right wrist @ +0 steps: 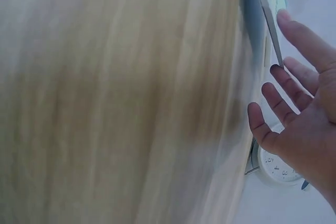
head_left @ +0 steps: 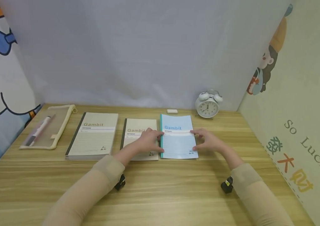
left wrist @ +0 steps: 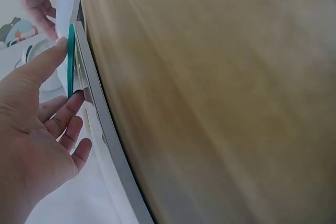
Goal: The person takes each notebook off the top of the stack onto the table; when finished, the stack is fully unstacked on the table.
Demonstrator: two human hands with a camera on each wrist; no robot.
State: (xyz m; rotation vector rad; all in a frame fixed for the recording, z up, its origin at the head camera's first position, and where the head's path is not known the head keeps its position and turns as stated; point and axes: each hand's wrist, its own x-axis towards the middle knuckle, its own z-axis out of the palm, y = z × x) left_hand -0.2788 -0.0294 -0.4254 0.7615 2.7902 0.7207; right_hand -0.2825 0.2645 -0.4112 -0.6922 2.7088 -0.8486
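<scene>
A clear pencil pouch (head_left: 46,127) at the far left holds a pen (head_left: 39,130). On the wooden tabletop (head_left: 160,188), the left hand (head_left: 148,141) and right hand (head_left: 209,141), fingers straight and relaxed, touch opposite edges of the blue notebook (head_left: 178,138) lying flat. An alarm clock (head_left: 208,105) stands behind, before a grey backdrop.

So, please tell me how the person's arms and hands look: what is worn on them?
Both arms wear snug beige sleeves that reach to the wrists. The left hand and right hand are bare, with no gloves or rings visible. Under each wrist sits a small black camera unit; the one by the right wrist shows a yellow mark, the left one looks plain black.
</scene>
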